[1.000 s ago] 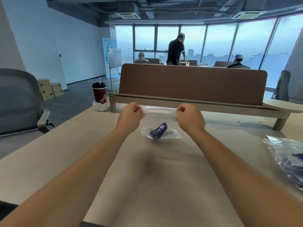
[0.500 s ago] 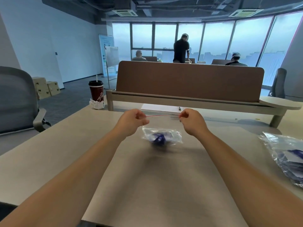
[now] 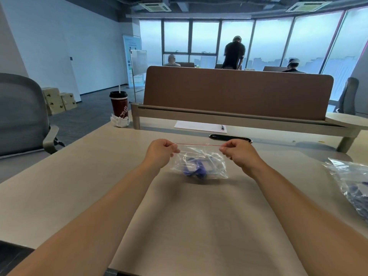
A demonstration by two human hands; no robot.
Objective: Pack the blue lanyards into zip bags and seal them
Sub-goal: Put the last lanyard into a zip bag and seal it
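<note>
A clear zip bag (image 3: 201, 160) with a red zip strip along its top hangs just above the beige table (image 3: 79, 188), its bottom close to the surface. A blue lanyard (image 3: 194, 170) lies bunched in the bag's bottom. My left hand (image 3: 162, 151) pinches the left end of the zip strip. My right hand (image 3: 238, 153) pinches the right end, so the strip is stretched taut between them.
A pile of clear bags with blue lanyards (image 3: 351, 188) lies at the right table edge. A dark cup (image 3: 119, 104) on a tissue stands far left by the brown divider (image 3: 237, 92). Paper with a pen (image 3: 200, 126) lies beyond my hands. A grey chair (image 3: 22, 114) is at left.
The bag has come down from an upright hold towards the table and the lanyard has settled lower inside. My hands stayed on the strip's two ends and pulled it taut.
</note>
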